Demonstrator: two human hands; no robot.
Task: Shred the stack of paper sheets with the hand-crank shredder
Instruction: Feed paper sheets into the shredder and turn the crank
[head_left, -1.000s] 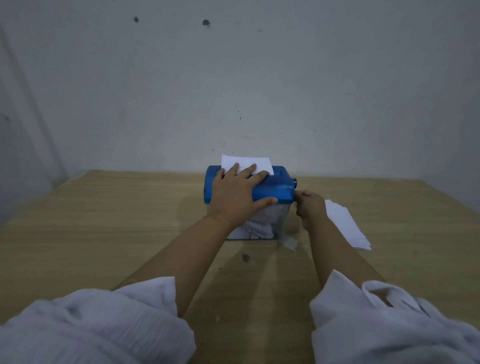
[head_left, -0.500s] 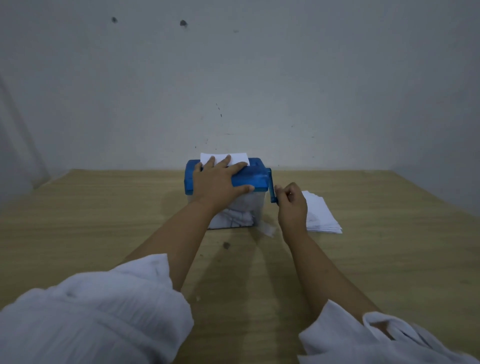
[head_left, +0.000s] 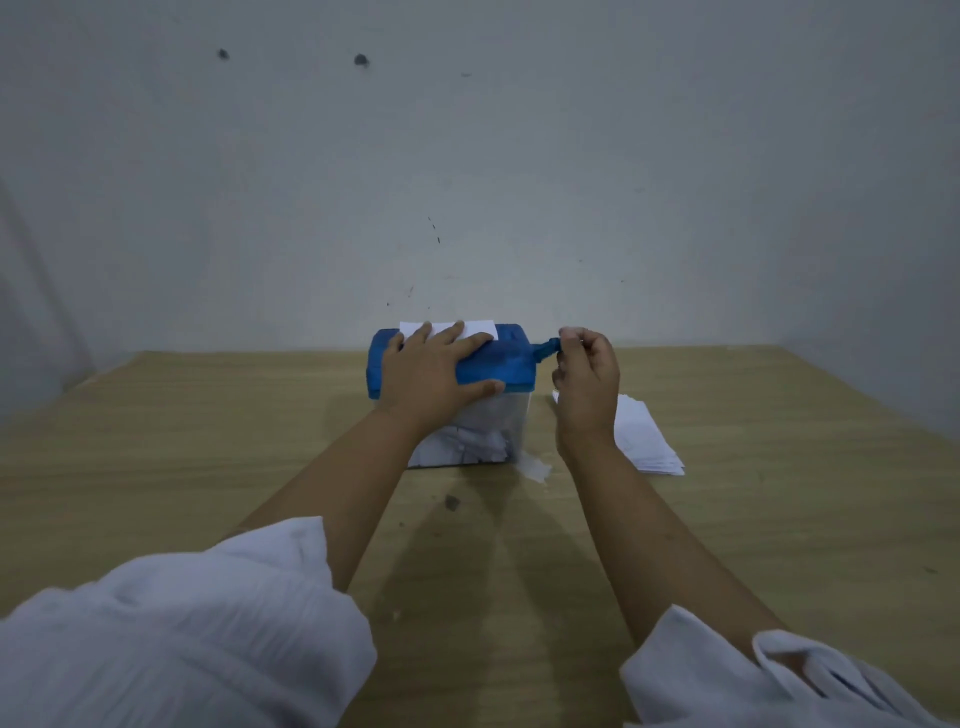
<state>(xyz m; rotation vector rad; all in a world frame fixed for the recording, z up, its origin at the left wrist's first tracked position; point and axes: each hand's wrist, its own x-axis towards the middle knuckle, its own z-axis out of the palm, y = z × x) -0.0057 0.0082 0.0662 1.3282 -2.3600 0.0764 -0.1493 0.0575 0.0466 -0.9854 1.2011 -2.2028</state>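
Note:
A hand-crank shredder (head_left: 506, 366) with a blue top and a clear bin stands mid-table by the wall. A white sheet (head_left: 480, 328) sticks up out of its slot, only its top strip showing. My left hand (head_left: 434, 376) lies flat over the blue top, fingers spread, thumb along the front edge. My right hand (head_left: 587, 371) pinches the blue crank handle (head_left: 546, 349) at the shredder's right side, raised level with the top. The stack of paper sheets (head_left: 647, 439) lies on the table right of the shredder, partly behind my right wrist. White shreds (head_left: 470, 447) fill the bin's bottom.
The wooden table (head_left: 208, 441) runs to a grey wall just behind the shredder. A loose paper scrap (head_left: 535, 467) lies at the bin's front right corner. A small dark mark (head_left: 452, 502) sits on the table before the bin. White sleeves cover my forearms at the bottom.
My right hand has carried the crank handle from low beside the bin up to the level of the top. The sheet stands lower in the slot. My left hand stays on top.

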